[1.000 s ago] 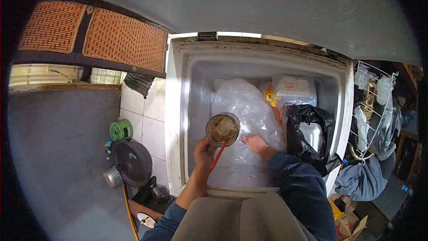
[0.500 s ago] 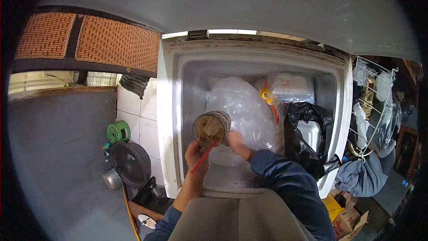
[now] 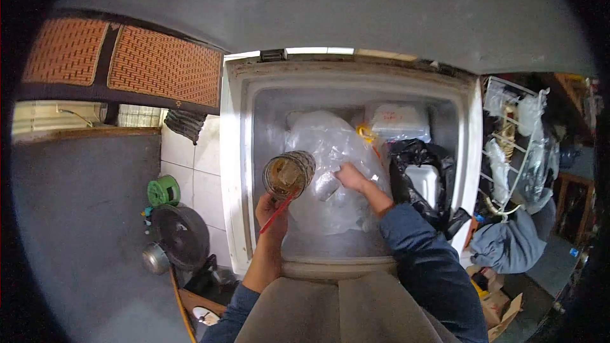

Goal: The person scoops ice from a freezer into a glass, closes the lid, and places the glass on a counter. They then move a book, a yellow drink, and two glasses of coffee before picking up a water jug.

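Observation:
My left hand point(image 3: 270, 211) is wrapped round the lower side of a drinking glass point(image 3: 305, 164). The glass holds a brownish drink with pale ice in it, and a thin red straw point(image 3: 276, 215) sticks out towards me. Beneath both hands, inside a chest freezer point(image 3: 236, 216), lies a big clear plastic bag point(image 3: 321, 133) with whitish contents. My right hand point(image 3: 353, 178) is on this bag with its fingers closed at a fold of the plastic, beside a shiny clear patch. The fingertips are partly hidden.
A white-lidded container point(image 3: 400, 119) and a black plastic bag point(image 3: 413, 152) around a white foam box point(image 3: 422, 181) occupy the freezer's right side. A wire rack point(image 3: 518, 146) with plastic bags stands to the right. A dark round pan point(image 3: 181, 235) is at left.
My right hand has moved away from the glass, further over the clear bag. The glass has shifted slightly left in my left hand. The view has turned a little.

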A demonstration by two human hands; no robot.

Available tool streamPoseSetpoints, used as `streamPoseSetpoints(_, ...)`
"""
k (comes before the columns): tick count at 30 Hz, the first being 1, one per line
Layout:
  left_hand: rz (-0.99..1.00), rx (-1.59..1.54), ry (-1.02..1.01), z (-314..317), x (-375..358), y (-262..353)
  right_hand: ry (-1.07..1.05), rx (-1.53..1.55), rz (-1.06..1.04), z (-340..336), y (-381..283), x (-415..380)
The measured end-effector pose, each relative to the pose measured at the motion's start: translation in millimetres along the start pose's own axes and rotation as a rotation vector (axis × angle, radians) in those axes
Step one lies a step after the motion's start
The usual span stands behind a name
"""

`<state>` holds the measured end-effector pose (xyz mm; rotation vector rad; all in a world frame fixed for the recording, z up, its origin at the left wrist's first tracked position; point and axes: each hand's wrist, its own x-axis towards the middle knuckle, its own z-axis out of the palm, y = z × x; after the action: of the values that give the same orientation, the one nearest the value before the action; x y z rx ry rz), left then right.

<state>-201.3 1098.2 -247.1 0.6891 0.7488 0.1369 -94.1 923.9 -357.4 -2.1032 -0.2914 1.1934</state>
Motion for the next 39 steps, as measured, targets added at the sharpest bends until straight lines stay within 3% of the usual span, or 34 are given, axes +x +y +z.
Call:
streamPoseSetpoints(1, 0.012, -0.031, -0.012, -5.2, 2.5, -3.2, 0.011, -0.034, -0.005, -0.9, 13.1, -4.8)
streamPoseSetpoints(4, 0.069, 0.105, -0.056, -16.0, 5.6, -13.8, 0.116, 0.308, 0.224, 15.1, 85.2, -11.1)
streamPoseSetpoints(6, 0.157, 0.380, -0.126, -15.8, 6.1, -16.3, 0.164, 0.418, 0.280, 5.6, 76.8, -25.6)
streamPoseSetpoints(8, 0.135, 0.181, -0.173, -9.8, 5.8, -15.2, 0.057, 0.286, 0.209, -13.8, 22.4, -78.0)
streamPoseSetpoints(10, 0.102, -0.006, -0.214, -8.0, 5.0, -16.0, 0.128, 0.231, 0.173, -24.3, 7.8, -98.0)
streamPoseSetpoints(12, 0.291, 0.425, -0.236, -9.6, 4.8, -17.6, 0.192, 0.181, 0.138, -36.9, -16.7, -124.1)
streamPoseSetpoints(14, 0.203, 0.302, -0.216, -10.7, 7.6, -18.0, 0.170, 0.718, 0.213, -61.6, -61.1, -158.8)
streamPoseSetpoints(16, 0.103, 0.187, -0.193, -3.9, 6.4, -13.5, 0.308, 0.776, 0.198, -79.1, -99.1, -185.5)
streamPoseSetpoints(17, 0.108, 0.247, -0.196, 8.8, 1.2, -7.0, 0.391, 0.764, 0.067, -84.1, -111.6, -189.5)
streamPoseSetpoints(21, 0.052, 0.371, -0.094, 17.4, -1.3, -10.0, 0.550, 0.511, -0.042, -92.2, -150.7, -189.9)
streamPoseSetpoints(24, 0.020, 0.504, -0.200, 3.7, 5.8, -13.6, 0.573, 0.353, -0.003, -80.2, -161.2, -176.2)
streamPoseSetpoints(26, 0.036, 0.485, -0.236, -1.3, 8.6, -15.5, 0.783, -0.041, -0.069, -67.0, -157.1, -164.9)
streamPoseSetpoints(28, 0.048, 0.463, -0.269, -2.4, 8.3, -16.1, 0.829, -0.016, -0.118, -60.8, -157.1, -163.9)
streamPoseSetpoints(30, 0.017, 0.508, -0.157, 1.7, 5.2, -15.4, 0.921, -0.087, -0.208, -59.6, -159.3, -168.6)
streamPoseSetpoints(34, 0.150, 0.513, -0.271, -14.7, 6.4, -17.7, 1.041, 0.057, -0.091, -71.1, -154.5, -192.2)
streamPoseSetpoints(36, 0.047, 0.287, -0.253, -22.4, 4.6, -17.4, 0.823, -0.204, 0.116, -66.1, -136.0, -189.3)
streamPoseSetpoints(38, 0.040, 0.233, -0.227, -10.4, -8.6, -5.4, 0.518, -0.444, 0.205, -35.6, -105.6, -143.7)
streamPoseSetpoints(39, 0.037, 0.176, -0.200, -4.6, -14.7, 0.1, 0.431, -0.491, 0.138, -15.5, -84.3, -111.5)
